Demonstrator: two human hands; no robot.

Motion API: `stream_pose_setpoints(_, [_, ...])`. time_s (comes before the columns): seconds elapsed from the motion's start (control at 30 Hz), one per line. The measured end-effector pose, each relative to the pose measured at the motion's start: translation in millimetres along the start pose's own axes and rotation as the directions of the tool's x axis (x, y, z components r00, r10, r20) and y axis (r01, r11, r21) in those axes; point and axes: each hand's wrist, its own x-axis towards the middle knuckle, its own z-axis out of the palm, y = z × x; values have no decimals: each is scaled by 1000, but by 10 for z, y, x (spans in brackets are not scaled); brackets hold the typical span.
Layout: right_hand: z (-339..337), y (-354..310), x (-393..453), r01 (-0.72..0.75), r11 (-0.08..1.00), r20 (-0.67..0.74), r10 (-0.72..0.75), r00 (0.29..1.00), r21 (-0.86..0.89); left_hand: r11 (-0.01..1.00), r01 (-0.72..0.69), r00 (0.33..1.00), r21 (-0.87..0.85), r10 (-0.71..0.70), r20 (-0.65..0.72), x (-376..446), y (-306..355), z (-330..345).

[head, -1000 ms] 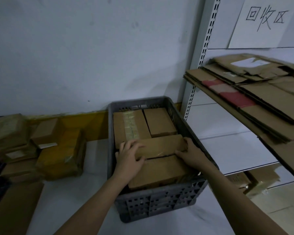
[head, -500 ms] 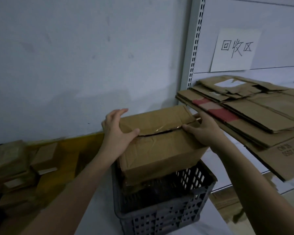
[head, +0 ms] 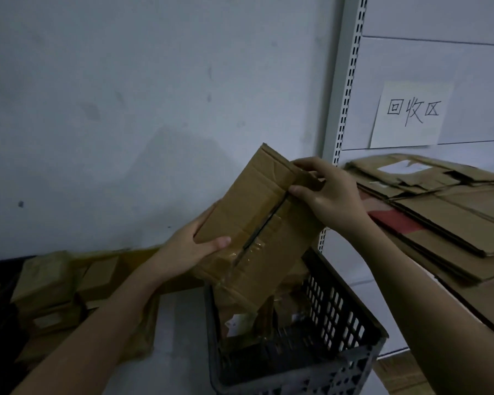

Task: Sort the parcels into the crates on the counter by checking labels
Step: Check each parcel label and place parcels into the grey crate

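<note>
Head view: one cardboard parcel [head: 257, 223] held tilted over a grey crate [head: 340, 346].

The parcel's long axis rises from lower left to upper right. Left hand [head: 188, 252] grips its lower end; right hand [head: 325, 192] pinches the upper flap. Several parcels lie in the crate, count unclear. Beyond: a stack of flattened boxes [head: 445, 212] and one handwritten sign [head: 411, 115].

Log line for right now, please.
left hand: grips cardboard box low end | right hand: grips top end | box: tilted above grey crate | label: not visible
</note>
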Motion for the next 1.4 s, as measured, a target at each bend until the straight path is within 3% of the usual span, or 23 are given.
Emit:
stream_pose_setpoints(0.17, [154,-115,182,113,993,-4,-113,994,-37,997,-24,984,-80,9,-180,-36,-170,31])
stream_pose_setpoints(0.3, [301,-71,347,115,987,3,-116,993,114,988,-5,946,-155,-46,-321,-19,-336,64])
stream_pose_setpoints(0.4, [456,120,401,25,934,-232,62,971,355,978,20,900,-206,-107,-422,-20,-465,98])
stream_pose_setpoints(0.47, [631,414,345,-72,915,-292,200,935,396,967,31,854,-253,-157,-496,-22,-556,93])
stream_pose_setpoints(0.53, [884,801,177,-210,924,-173,275,946,320,949,22,811,-315,-202,-550,-35,-630,74])
stream_pose_setpoints(0.63, [1268,1412,-164,-319,947,114,312,943,47,936,16,770,-353,-237,-593,-58,-701,37])
stream_pose_setpoints(0.73, [1543,1847,-435,-244,929,374,339,863,-278,942,3,723,-336,-234,-650,-71,-769,-14])
stream_pose_setpoints(0.83, [1744,2073,-608,-129,885,531,378,758,-446,946,32,688,-323,-256,-680,-107,-884,-56])
stream_pose_setpoints(0.97, [1919,2267,-710,35,819,587,380,715,-573,925,49,649,-377,-316,-692,-204,-1003,-107])
stream_pose_setpoints(1.07, [2018,2396,-759,80,795,611,393,688,-602,896,50,619,-440,-374,-691,-280,-1057,-139])
stream_pose_setpoints(1.4, [2158,2566,-792,133,774,586,343,734,-619,836,64,546,-545,-487,-682,-548,-1175,-94])
